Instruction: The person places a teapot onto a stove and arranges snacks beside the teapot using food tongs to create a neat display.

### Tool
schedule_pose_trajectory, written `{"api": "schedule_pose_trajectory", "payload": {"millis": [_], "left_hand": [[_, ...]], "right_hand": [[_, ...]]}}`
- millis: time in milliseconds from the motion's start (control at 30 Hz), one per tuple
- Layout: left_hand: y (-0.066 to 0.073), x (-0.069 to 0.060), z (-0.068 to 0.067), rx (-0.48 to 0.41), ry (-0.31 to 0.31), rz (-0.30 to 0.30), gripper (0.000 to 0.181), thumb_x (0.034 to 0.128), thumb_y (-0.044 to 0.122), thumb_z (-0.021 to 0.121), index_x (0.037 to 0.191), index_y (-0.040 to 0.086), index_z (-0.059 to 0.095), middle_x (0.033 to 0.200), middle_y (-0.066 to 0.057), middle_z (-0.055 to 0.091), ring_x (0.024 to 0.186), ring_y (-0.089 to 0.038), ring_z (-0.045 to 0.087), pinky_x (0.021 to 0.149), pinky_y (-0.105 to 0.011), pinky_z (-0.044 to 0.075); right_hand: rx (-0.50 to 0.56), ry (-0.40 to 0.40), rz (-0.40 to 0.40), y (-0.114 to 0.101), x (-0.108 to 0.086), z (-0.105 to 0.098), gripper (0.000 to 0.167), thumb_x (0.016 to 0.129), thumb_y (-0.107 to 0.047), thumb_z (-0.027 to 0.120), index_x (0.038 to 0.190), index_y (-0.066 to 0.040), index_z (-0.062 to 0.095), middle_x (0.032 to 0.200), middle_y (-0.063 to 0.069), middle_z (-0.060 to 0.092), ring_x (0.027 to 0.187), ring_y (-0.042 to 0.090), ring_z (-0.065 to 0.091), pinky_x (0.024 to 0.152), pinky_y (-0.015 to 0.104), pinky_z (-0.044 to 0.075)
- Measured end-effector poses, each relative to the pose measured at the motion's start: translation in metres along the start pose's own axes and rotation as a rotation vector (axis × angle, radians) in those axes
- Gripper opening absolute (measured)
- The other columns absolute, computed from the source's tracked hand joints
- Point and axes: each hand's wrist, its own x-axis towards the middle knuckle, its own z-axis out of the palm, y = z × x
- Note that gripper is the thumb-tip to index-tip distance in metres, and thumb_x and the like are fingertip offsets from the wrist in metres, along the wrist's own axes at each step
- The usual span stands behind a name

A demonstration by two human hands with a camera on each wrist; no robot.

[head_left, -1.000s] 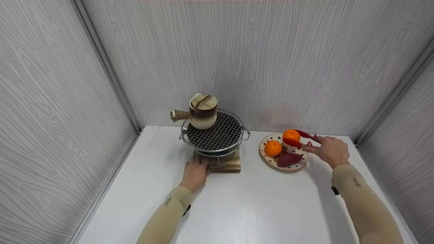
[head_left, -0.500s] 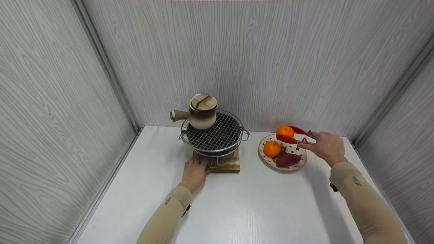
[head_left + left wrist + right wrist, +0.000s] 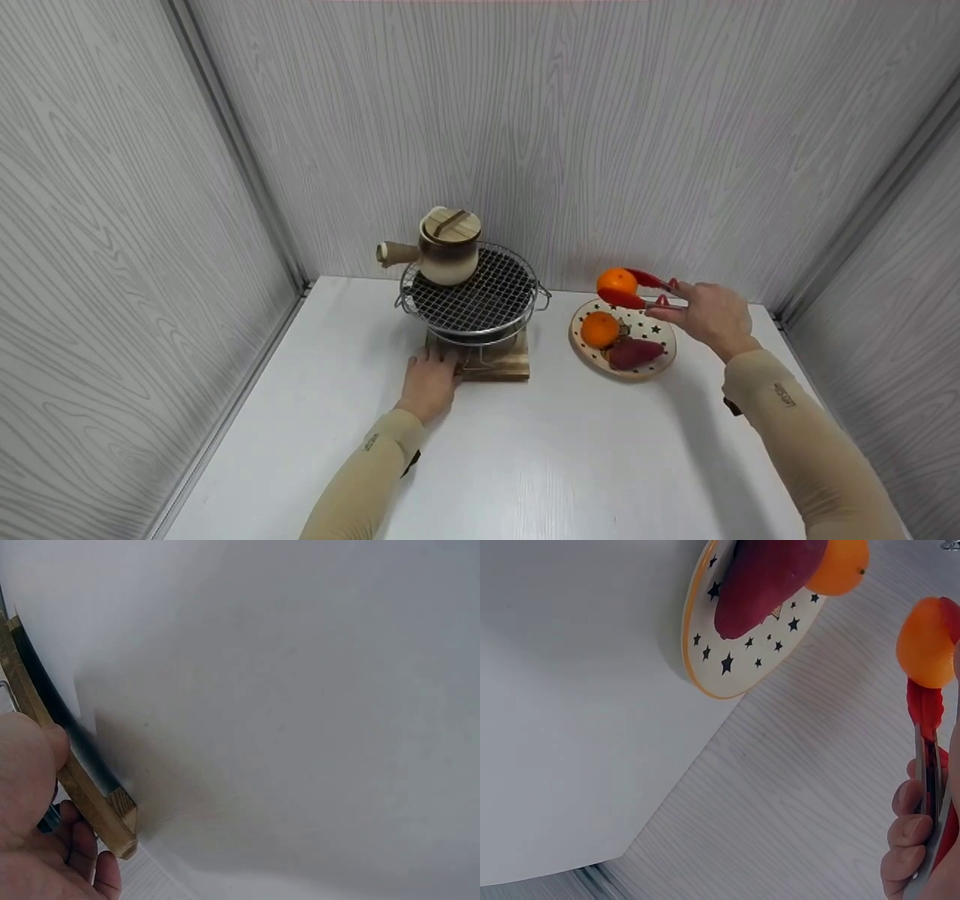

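My right hand squeezes red-tipped tongs, whose ends clasp an orange above the back of a star-patterned plate. A second orange and a purple-red sweet potato lie on that plate. In the right wrist view, fingers wrap the tongs' metal arms. My left hand grips the left front corner of a wooden base under a round grill. Seen from the left wrist, the thumb lies on one side of the wooden board and fingers curl at the other.
On the round wire grill stands a brown and cream pot with a wooden lid, its handle pointing left. Wood-grain panels enclose the white table at the back and both sides.
My right hand has moved left and up, carrying the orange in the tongs from over the plate's right side toward its back. My left hand stays on the wooden base.
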Motion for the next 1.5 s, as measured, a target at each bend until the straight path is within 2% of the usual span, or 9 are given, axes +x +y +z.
{"api": "schedule_pose_trajectory", "payload": {"millis": [100,300,567,700,867,967,1200,1367,1500], "left_hand": [[0.001,0.000,0.001,0.007,0.006,0.006,0.036,0.1042,0.032,0.081,0.130,0.010,0.067,0.134,-0.026,0.068,0.122,-0.043,0.064,0.097,-0.059,0.057],[0.003,-0.001,0.000,0.002,0.020,0.014,0.035,0.1042,0.033,0.081,0.128,0.011,0.067,0.132,-0.025,0.069,0.121,-0.043,0.064,0.096,-0.059,0.057],[0.005,-0.001,-0.002,-0.003,0.025,0.025,0.037,0.1040,0.034,0.081,0.129,0.009,0.068,0.136,-0.030,0.069,0.124,-0.047,0.065,0.097,-0.061,0.058],[0.006,0.000,-0.003,-0.001,0.017,0.021,0.036,0.1051,0.035,0.079,0.128,0.009,0.068,0.140,-0.031,0.068,0.126,-0.047,0.065,0.098,-0.061,0.058],[0.006,0.001,-0.006,0.003,-0.010,0.029,0.036,0.1049,0.034,0.080,0.128,0.009,0.068,0.138,-0.031,0.068,0.123,-0.046,0.065,0.097,-0.061,0.058],[0.003,0.002,-0.009,0.000,-0.035,0.043,0.038,0.1042,0.032,0.081,0.130,0.007,0.068,0.138,-0.031,0.068,0.122,-0.047,0.065,0.097,-0.061,0.058],[-0.005,0.007,-0.015,-0.019,-0.076,0.052,0.038,0.1051,0.030,0.080,0.133,0.008,0.067,0.137,-0.029,0.068,0.121,-0.046,0.066,0.099,-0.062,0.059],[-0.011,0.007,-0.015,-0.015,-0.079,0.044,0.044,0.1033,0.034,0.082,0.135,0.007,0.068,0.135,-0.026,0.070,0.121,-0.045,0.066,0.100,-0.062,0.061],[-0.014,0.004,-0.014,0.006,-0.074,0.029,0.049,0.1023,0.041,0.082,0.135,0.007,0.071,0.134,-0.024,0.072,0.118,-0.042,0.067,0.096,-0.060,0.062]], "right_hand": [[-0.003,-0.011,0.001,-0.003,0.002,-0.003,0.090,0.092,-0.078,0.076,0.147,-0.006,0.072,0.071,0.005,0.048,0.064,0.023,0.042,0.048,0.031,0.030],[0.013,-0.010,-0.004,-0.008,0.005,-0.006,0.087,0.093,-0.077,0.076,0.143,-0.007,0.074,0.071,0.004,0.043,0.064,0.023,0.040,0.049,0.031,0.029],[0.019,0.025,-0.022,-0.014,0.009,-0.017,0.085,0.092,-0.078,0.076,0.140,-0.008,0.075,0.073,0.006,0.050,0.066,0.025,0.044,0.050,0.033,0.030],[0.019,0.018,-0.021,-0.019,0.014,-0.025,0.093,0.091,-0.085,0.071,0.144,-0.009,0.073,0.076,0.008,0.056,0.069,0.026,0.047,0.050,0.033,0.030],[0.034,0.034,-0.037,-0.026,0.017,-0.030,0.088,0.093,-0.078,0.076,0.146,-0.008,0.073,0.087,0.017,0.073,0.071,0.029,0.054,0.050,0.032,0.034],[0.044,0.051,-0.053,-0.031,0.018,-0.032,0.086,0.092,-0.075,0.079,0.145,-0.007,0.074,0.087,0.016,0.075,0.069,0.028,0.055,0.049,0.031,0.036],[0.041,0.072,-0.069,-0.042,0.023,-0.037,0.084,0.092,-0.076,0.079,0.140,-0.008,0.076,0.073,0.005,0.051,0.065,0.023,0.045,0.050,0.031,0.029],[0.028,0.077,-0.079,-0.046,0.025,-0.040,0.088,0.091,-0.081,0.075,0.140,-0.008,0.076,0.073,0.005,0.051,0.064,0.022,0.043,0.050,0.031,0.027],[0.035,0.066,-0.079,-0.050,0.025,-0.041,0.087,0.091,-0.081,0.076,0.138,-0.007,0.076,0.076,0.008,0.058,0.066,0.023,0.047,0.050,0.031,0.028]]}}
